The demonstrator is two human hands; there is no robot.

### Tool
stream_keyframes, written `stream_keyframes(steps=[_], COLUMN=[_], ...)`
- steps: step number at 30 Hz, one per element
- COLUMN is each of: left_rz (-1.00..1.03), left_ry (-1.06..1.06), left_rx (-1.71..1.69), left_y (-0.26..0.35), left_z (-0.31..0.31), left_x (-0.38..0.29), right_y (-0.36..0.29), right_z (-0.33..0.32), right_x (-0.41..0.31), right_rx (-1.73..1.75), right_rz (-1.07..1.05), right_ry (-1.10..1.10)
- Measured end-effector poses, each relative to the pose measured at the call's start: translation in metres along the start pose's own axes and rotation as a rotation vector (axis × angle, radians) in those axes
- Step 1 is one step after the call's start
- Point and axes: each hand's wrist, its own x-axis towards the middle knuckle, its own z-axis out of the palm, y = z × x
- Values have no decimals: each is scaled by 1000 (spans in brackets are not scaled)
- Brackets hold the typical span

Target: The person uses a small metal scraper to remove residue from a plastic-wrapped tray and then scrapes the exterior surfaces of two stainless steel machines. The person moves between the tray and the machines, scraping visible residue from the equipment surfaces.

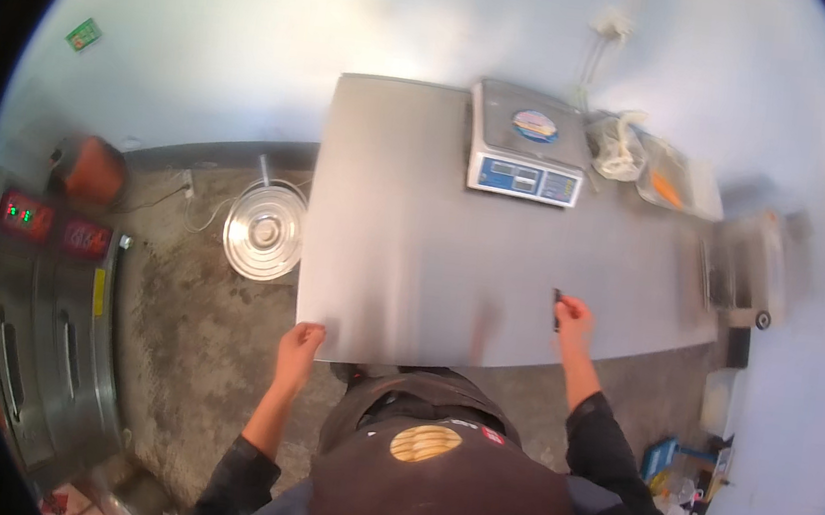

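Note:
A stainless steel table (412,257) stands before me. My left hand (304,340) is at its near left corner, fingers curled; whether it grips the edge I cannot tell. Over the right part of the tabletop, my right hand (573,321) holds a small, dark, narrow object (557,310) upright between thumb and fingers; its kind is unclear. Farther back on the table sits an electronic weighing scale (530,142) with a round sticker on its plate. Beside the scale lie a clear plastic bag (618,149) and a tray (702,190) holding something orange (665,188).
A lidded metal pot (264,231) stands on the floor left of the table. At far left is a steel cabinet (45,340) with lit displays. A metal machine (747,270) sits at the table's right end. Bags (680,504) lie at lower right.

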Motion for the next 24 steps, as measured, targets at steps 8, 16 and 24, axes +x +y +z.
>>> stream_keyframes(steps=[8, 16, 24], left_rz=[-4, -155, 8], left_ry=[33, 184, 336], left_rx=[240, 24, -318], left_y=[12, 9, 6], left_z=[112, 111, -10], left_x=[-16, -90, -105], right_y=[32, -61, -202], right_z=[37, 224, 347], right_x=[47, -53, -239], right_rx=[438, 505, 278], right_rz=[238, 379, 123], right_ry=[-203, -931, -1287])
